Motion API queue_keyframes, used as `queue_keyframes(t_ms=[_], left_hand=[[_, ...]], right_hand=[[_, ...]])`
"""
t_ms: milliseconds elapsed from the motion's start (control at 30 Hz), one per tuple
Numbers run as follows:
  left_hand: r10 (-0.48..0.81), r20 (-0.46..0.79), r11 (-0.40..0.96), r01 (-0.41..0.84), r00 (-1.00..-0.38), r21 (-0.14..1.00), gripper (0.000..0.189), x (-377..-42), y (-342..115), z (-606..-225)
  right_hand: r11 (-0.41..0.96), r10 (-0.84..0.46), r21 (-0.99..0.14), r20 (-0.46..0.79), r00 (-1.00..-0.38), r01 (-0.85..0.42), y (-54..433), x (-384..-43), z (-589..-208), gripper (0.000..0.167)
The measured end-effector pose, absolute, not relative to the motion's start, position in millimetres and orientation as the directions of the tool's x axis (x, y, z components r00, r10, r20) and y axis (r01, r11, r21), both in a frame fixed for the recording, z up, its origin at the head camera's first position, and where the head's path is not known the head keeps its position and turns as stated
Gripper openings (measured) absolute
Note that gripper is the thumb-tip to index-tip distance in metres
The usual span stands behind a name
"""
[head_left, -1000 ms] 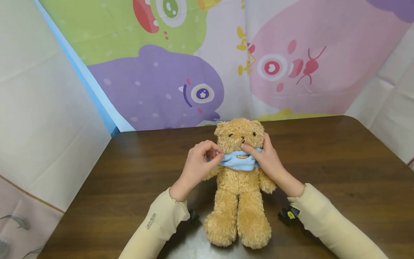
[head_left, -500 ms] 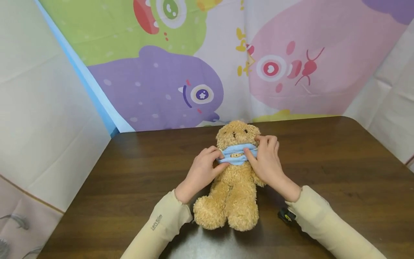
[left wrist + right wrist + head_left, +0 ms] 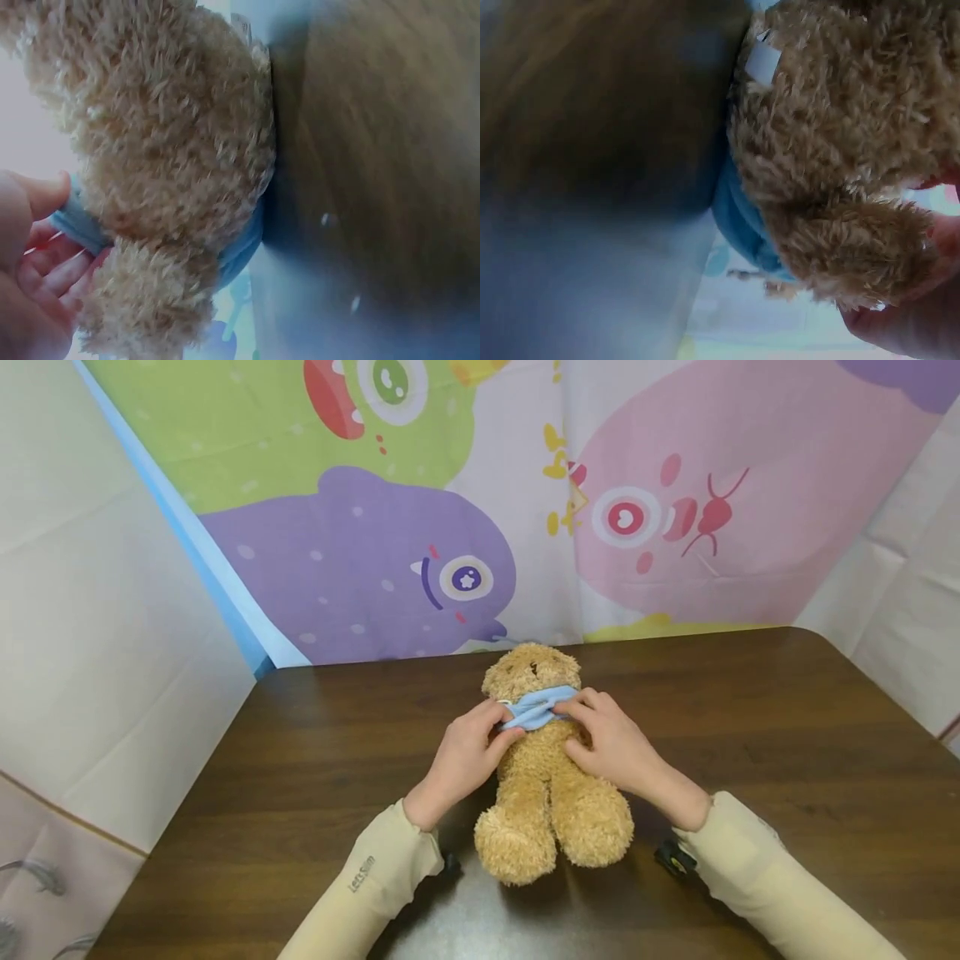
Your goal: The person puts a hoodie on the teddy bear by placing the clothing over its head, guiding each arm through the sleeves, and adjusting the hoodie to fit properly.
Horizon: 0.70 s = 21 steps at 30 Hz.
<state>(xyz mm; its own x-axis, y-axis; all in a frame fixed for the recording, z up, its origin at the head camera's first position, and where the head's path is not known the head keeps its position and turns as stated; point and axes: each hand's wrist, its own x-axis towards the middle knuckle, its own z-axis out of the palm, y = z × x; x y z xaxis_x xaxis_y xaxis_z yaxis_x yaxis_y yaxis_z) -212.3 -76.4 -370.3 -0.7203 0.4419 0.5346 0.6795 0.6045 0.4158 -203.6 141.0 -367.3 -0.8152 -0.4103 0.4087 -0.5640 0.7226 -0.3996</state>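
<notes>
A tan plush teddy bear lies on its back on the table, with a small light blue shirt bunched round its neck. My left hand pinches the shirt's left edge; the left wrist view shows the thumb on the blue cloth and the fingers curled behind it. My right hand curls its fingers onto the shirt's right side, its thumb beside the belly. The right wrist view has that hand around the bear's arm; its exact hold is partly hidden.
The dark brown wooden table stretches out on both sides of the bear. Behind it hangs a cloth backdrop with cartoon animals. Pale sheets close in the sides. A white tag hangs from the bear's side.
The bear has shifted left and its feet have come up the table. My left hand has taken the shirt's edge; my right hand has moved from beside the head down to the shirt, whose emblem is covered.
</notes>
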Motion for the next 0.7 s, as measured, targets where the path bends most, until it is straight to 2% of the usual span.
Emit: queue_keyframes(t_ms=[233, 300, 433, 567, 633, 700], left_hand=[[0.476, 0.46, 0.648, 0.653, -0.749, 0.392, 0.018, -215, -82, -367], [0.478, 0.428, 0.657, 0.636, -0.767, 0.405, 0.018, -216, -85, -366], [0.498, 0.341, 0.674, 0.603, -0.797, 0.426, 0.019, -217, -88, -365], [0.56, 0.265, 0.683, 0.619, -0.785, 0.389, 0.024, -222, -92, -363], [0.596, 0.219, 0.663, 0.627, -0.772, 0.409, 0.029, -225, -96, -363], [0.629, 0.168, 0.62, 0.62, -0.759, 0.48, 0.033, -229, -100, -366]], right_hand=[[0.676, -0.465, -0.42, 0.394, -0.793, -0.606, 149, -208, -367, 0.013], [0.661, -0.481, -0.42, 0.399, -0.781, -0.622, 150, -211, -368, 0.012], [0.645, -0.477, -0.456, 0.385, -0.79, -0.613, 153, -214, -371, 0.022], [0.635, -0.484, -0.503, 0.333, -0.809, -0.587, 156, -216, -371, 0.024], [0.639, -0.489, -0.516, 0.301, -0.819, -0.571, 158, -215, -371, 0.021], [0.647, -0.49, -0.522, 0.273, -0.828, -0.555, 161, -214, -371, 0.016]])
